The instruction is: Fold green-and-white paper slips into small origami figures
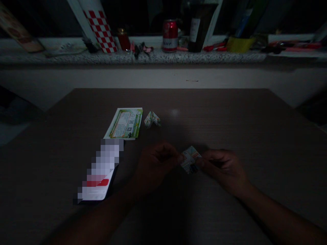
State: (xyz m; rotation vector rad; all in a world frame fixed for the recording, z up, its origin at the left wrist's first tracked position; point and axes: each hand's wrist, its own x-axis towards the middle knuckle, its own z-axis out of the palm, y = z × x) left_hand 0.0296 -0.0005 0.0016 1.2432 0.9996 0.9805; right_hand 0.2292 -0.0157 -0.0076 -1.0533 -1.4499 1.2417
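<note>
A small square of folded printed paper [190,159], turned cornerwise, is held just above the table between both hands. My left hand [158,165] pinches its left corner between thumb and fingers. On the opposite corner, my right hand [224,170] has a similar pinch, its thumb lying over the paper's edge. Behind my left hand stands a folded paper piece [152,119] with two pointed peaks, in a like print. Left of that lies a stack of green-and-white printed sheets [124,124].
A phone [98,190] with a lit, partly blurred screen lies left of my left arm on the brown table [217,112]. Along the stone windowsill [143,59] stand a red can [170,35], a red-and-white checkered tube [100,30], a dark container [199,29] and a yellow holder [239,44].
</note>
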